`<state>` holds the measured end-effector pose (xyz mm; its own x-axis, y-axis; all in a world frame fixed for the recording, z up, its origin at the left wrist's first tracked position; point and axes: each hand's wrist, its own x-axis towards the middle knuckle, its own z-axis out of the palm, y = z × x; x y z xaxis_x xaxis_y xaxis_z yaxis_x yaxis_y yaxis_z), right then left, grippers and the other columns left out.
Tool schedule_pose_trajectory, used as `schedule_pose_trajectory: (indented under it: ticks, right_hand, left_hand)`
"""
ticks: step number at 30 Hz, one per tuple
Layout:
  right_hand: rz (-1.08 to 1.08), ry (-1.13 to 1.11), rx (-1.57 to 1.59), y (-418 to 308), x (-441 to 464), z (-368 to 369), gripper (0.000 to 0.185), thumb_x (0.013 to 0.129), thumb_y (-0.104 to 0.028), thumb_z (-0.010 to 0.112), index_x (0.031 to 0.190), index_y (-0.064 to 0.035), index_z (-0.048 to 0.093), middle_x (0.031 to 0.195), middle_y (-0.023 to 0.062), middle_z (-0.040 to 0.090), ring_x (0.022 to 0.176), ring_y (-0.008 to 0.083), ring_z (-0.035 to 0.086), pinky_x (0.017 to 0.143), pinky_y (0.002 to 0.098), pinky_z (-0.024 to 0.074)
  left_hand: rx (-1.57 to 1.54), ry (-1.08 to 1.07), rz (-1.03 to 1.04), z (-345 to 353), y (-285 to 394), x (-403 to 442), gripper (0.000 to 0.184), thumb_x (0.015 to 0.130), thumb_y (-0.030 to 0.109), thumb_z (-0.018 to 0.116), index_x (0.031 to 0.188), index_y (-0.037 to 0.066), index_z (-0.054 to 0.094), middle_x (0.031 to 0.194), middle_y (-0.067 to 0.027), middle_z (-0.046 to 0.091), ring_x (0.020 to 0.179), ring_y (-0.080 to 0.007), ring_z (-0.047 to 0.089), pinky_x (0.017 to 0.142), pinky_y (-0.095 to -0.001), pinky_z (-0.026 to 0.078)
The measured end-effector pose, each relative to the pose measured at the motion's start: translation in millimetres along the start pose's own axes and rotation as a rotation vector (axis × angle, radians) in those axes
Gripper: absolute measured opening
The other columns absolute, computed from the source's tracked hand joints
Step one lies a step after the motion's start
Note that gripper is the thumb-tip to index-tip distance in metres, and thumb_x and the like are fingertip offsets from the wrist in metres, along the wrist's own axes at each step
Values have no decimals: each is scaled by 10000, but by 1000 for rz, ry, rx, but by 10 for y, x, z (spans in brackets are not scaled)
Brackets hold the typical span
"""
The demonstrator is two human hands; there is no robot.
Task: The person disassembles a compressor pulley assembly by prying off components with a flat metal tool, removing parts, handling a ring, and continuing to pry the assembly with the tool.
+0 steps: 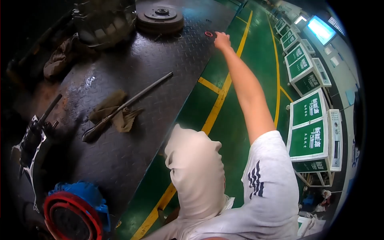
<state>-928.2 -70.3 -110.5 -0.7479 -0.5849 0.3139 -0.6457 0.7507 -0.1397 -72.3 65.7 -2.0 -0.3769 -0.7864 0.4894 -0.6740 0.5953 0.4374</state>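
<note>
My right hand [222,40] reaches out past the far right edge of the bench, its fingers closed. At the fingertips is a small dark piece with a red ring [209,34]; its exact kind is too small to make out. Near it on the dark diamond-plate bench top [160,108] lies a round metal disc with a toothed hub [161,16]. A long metal bar [146,87] rests across a crumpled brown rag [126,120] in the middle of the bench. My left hand is out of view.
A blue housing with a red ring [76,200], a silver-edged metal part [34,152], a large casing [106,24] and a dark cloth [60,60] are on the bench. Green-and-white cabinets [308,124] line the right, beyond a green floor [256,52] with yellow lines.
</note>
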Motion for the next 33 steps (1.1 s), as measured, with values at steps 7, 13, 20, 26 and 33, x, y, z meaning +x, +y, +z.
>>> schedule_pose_trajectory:
  ticks: [7, 13, 20, 26, 33]
  right_hand:
    - [-28, -114, -69, -12, 97, 82, 505, 913, -127, 525, 1346, -367, 623, 1583, 62, 369, 1452, 343, 301, 1150, 578, 303]
    - [-147, -142, -33, 161, 112, -68, 443, 886, -114, 519, 1226, -329, 704, 1509, 63, 473, 1399, 365, 383, 1106, 561, 353]
    - [-308, -34, 30, 254, 18, 125, 457, 858, -70, 545, 1237, -271, 704, 1426, 58, 559, 1351, 357, 444, 1052, 536, 414]
    - [-197, -51, -131, 101, -201, -4, 505, 838, -40, 575, 1286, -247, 679, 1395, 81, 576, 1272, 377, 516, 1019, 466, 483]
    - [-502, -65, 149, 158, -908, -330, 451, 757, 84, 626, 1173, -79, 690, 1212, 106, 651, 1052, 364, 644, 916, 424, 525]
  left_hand:
    - [3, -18, 14, 158, 99, 64, 1288, 660, 490, 881, 1571, 13, 106, 1546, -238, 271, 1411, -390, 383, 1150, -491, 358]
    - [-5, -41, -30, 334, -14, 166, 1286, 659, 486, 882, 1570, 11, 109, 1543, -238, 279, 1407, -389, 389, 1148, -488, 360]
    - [-20, -38, -26, 363, -29, 181, 1283, 658, 481, 884, 1568, 10, 113, 1539, -239, 287, 1402, -387, 397, 1146, -485, 363]
    - [-24, -35, -19, 343, -23, 160, 1280, 658, 477, 886, 1567, 8, 116, 1536, -239, 294, 1398, -386, 404, 1145, -483, 365]
    - [-42, -21, -27, 266, -70, 86, 1277, 657, 472, 888, 1565, 7, 120, 1532, -240, 303, 1394, -385, 411, 1143, -480, 368]
